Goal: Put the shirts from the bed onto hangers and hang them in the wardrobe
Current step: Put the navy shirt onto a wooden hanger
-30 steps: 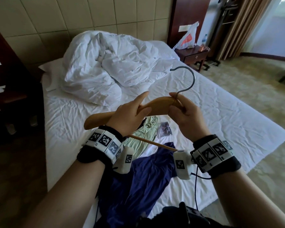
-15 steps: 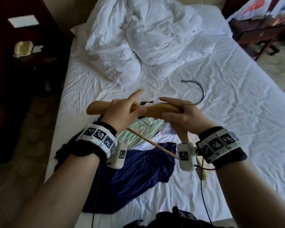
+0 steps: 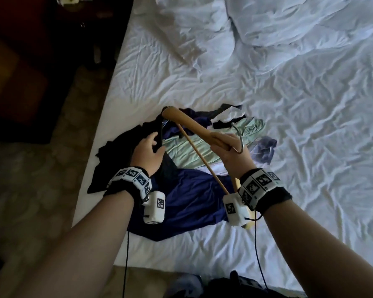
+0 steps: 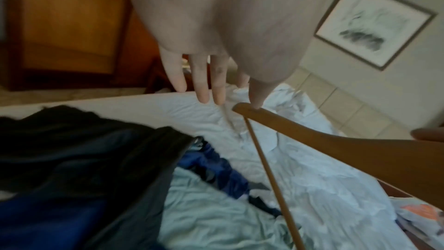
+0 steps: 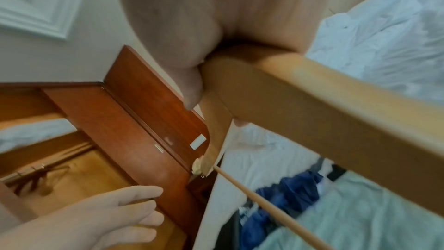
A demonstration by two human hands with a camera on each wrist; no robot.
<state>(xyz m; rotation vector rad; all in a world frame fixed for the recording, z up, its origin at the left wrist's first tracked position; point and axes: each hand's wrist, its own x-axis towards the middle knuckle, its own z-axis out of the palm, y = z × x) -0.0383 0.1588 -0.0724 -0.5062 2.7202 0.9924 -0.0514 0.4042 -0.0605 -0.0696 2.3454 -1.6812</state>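
Observation:
My right hand (image 3: 228, 150) grips a wooden hanger (image 3: 190, 125) at its middle, beside the metal hook (image 3: 240, 141). The hanger tilts over a pile of shirts on the bed, and its far end points up and to the left. My left hand (image 3: 150, 147) reaches down onto a black shirt (image 3: 121, 151) at the pile's left. Its fingers (image 4: 201, 86) are straight and hold nothing. A light green shirt (image 3: 185, 149) lies in the middle and a navy shirt (image 3: 192, 201) nearer me. The right wrist view shows the hanger (image 5: 324, 111) in my palm.
A crumpled white duvet (image 3: 267, 22) fills the bed's far end, and the white sheet (image 3: 310, 147) stretches to the right. Patterned carpet (image 3: 41, 179) and dark furniture (image 3: 19, 61) lie left of the bed. A reddish wooden panel (image 5: 144, 121) stands behind.
My left hand let go of the hanger and dropped onto the black shirt. The right hand now holds the hanger alone and has tilted it. My view has swung down onto the pile.

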